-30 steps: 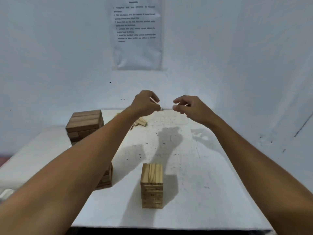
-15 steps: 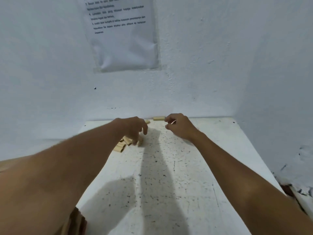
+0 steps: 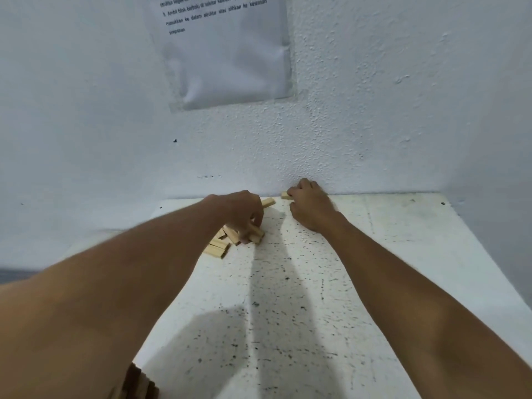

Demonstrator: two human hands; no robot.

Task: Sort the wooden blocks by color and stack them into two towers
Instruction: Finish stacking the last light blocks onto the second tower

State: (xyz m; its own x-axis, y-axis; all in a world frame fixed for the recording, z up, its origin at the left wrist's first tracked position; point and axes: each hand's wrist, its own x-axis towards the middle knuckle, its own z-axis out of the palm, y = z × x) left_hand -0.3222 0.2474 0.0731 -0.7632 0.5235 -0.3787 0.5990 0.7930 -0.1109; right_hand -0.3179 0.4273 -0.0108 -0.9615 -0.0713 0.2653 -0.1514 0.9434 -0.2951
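Head view: gathering step, loose pale blocks piled far left of table; next, lift them to the light tower, judged. Left hand curled onto pile, gripping one block. Right hand at wall, fingers curled, pinching single block

Non-task surroundings, head view.
White table, speckled with dark flecks, fills the lower centre and right of frame; its far edge meets a rough white plastered wall. Printed sheet in a clear sleeve is fixed to the wall at upper centre; text too small to read reliably. Small dark mark on wall, left of centre.
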